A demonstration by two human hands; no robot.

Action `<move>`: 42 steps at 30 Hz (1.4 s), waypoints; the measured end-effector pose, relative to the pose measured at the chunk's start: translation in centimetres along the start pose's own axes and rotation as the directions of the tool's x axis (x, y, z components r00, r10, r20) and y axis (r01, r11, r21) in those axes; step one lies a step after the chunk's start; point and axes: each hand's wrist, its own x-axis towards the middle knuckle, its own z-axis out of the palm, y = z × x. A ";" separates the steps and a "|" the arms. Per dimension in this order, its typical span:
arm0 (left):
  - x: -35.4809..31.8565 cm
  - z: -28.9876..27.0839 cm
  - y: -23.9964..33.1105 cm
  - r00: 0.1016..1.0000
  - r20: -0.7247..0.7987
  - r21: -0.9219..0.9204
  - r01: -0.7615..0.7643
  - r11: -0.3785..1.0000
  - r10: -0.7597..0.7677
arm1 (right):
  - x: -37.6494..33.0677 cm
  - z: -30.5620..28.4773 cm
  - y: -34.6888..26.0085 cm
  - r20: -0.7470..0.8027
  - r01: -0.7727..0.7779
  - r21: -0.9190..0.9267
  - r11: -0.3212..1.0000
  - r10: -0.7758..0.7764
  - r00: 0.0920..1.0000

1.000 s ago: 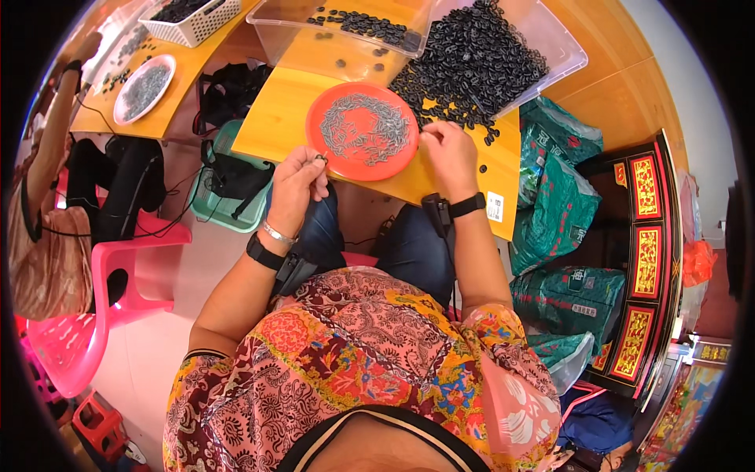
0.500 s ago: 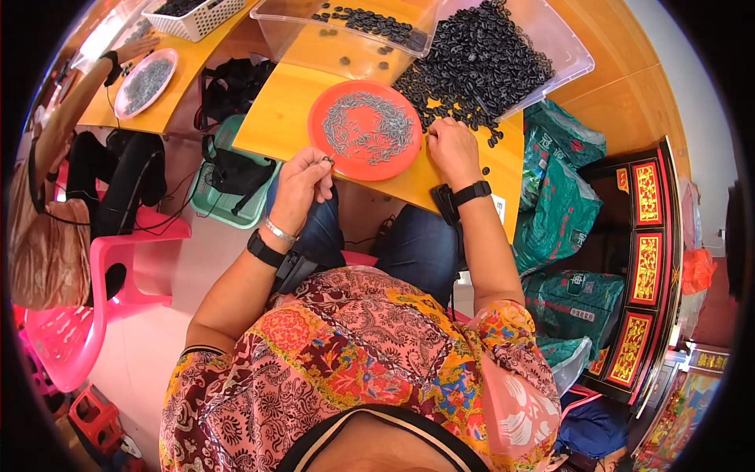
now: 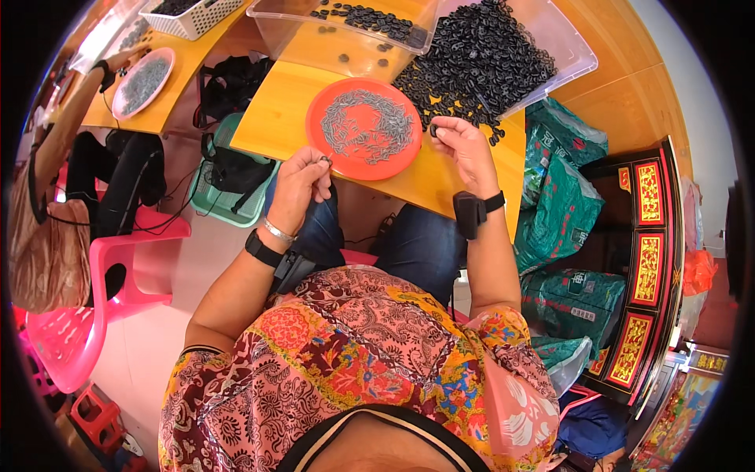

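My left hand [image 3: 300, 182] is closed at the near left rim of a red plate [image 3: 370, 169], pinching a small part too tiny to make out. Small grey metal pins [image 3: 343, 110] lie in a loose ring on that plate. Right of the plate, my right hand [image 3: 465, 149] holds a small black oval ring piece [image 3: 433, 130] between thumb and fingertips, just above the table. A heap of the same kind of black pieces [image 3: 480, 59] spills from a tipped clear plastic bin [image 3: 578, 59] toward my right hand.
Another clear bin [image 3: 275, 27] with black pieces stands at the back. Green bags [image 3: 562, 212] crowd the table's right side. To the left are a teal basket [image 3: 250, 206], a pink chair [image 3: 102, 291] and a second table [image 3: 169, 86], where another person's arm [image 3: 82, 118] reaches.
My right hand has lifted off the scattered black pieces and turned, with one piece now showing in its fingertips. My left hand has stayed nearly still.
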 end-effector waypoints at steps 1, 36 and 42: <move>0.0 0.0 0.0 1.000 -0.002 0.000 0.000 1.000 0.000 | -0.5 0.5 -0.3 0.044 -0.038 0.168 0.985 0.031 0.999; -1.0 1.0 0.6 1.000 0.001 0.055 -0.022 0.998 0.022 | -3.1 12.4 -2.6 0.283 0.084 0.075 0.994 -0.102 0.954; -0.9 1.0 0.5 1.000 0.000 0.063 -0.030 0.998 0.030 | -3.1 12.6 -2.2 0.273 0.122 0.062 0.991 -0.135 0.952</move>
